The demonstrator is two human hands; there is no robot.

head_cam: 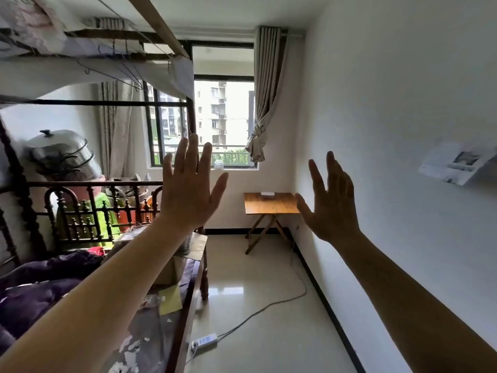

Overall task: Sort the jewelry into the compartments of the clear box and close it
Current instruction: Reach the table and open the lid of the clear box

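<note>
Both my arms are stretched out in front of me at chest height. My left hand (189,184) is raised with its fingers spread and holds nothing. My right hand (329,203) is also up, fingers apart, empty. Far across the room, between the two hands, a small wooden folding table (269,204) stands under the window. A small pale flat box (267,194) lies at its far edge; it is too small to tell whether it is the clear box. No jewelry can be made out.
A metal bunk bed (80,211) piled with bedding, pots and cardboard fills the left side. A white power strip (204,341) and its cable lie on the tiled floor. A white wall with a pinned paper (454,164) runs along the right.
</note>
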